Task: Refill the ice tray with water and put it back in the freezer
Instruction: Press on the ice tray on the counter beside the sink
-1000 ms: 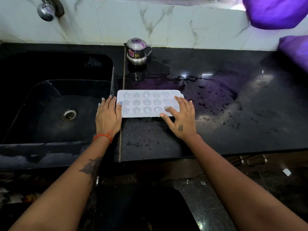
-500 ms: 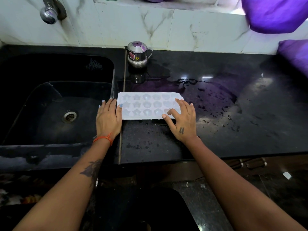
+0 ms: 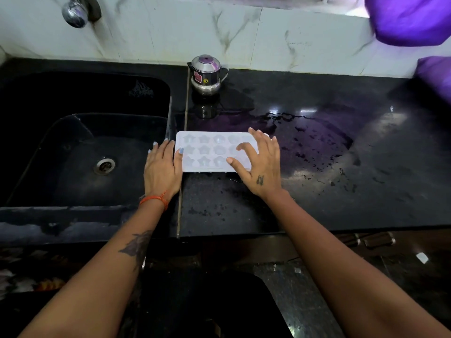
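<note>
A pale translucent ice tray (image 3: 207,152) with star and dome moulds lies flat on the wet black counter (image 3: 317,191), just right of the sink. My left hand (image 3: 162,169) rests against the tray's left end, fingers straight, thumb on its edge. Over the tray's right part, my right hand (image 3: 260,161) is spread with fingers slightly bent, fingertips touching or just above the moulds. Whether water is in the moulds I cannot tell.
The black sink (image 3: 85,154) with its drain (image 3: 104,165) lies to the left, a tap (image 3: 75,12) above it on the marble wall. A small steel pot (image 3: 207,75) stands at the counter's back. Purple cloth (image 3: 410,18) hangs at upper right. Water puddles cover the counter's middle.
My right hand has slid up and left onto the tray, now covering its right moulds. The left hand has stayed at the tray's left end.
</note>
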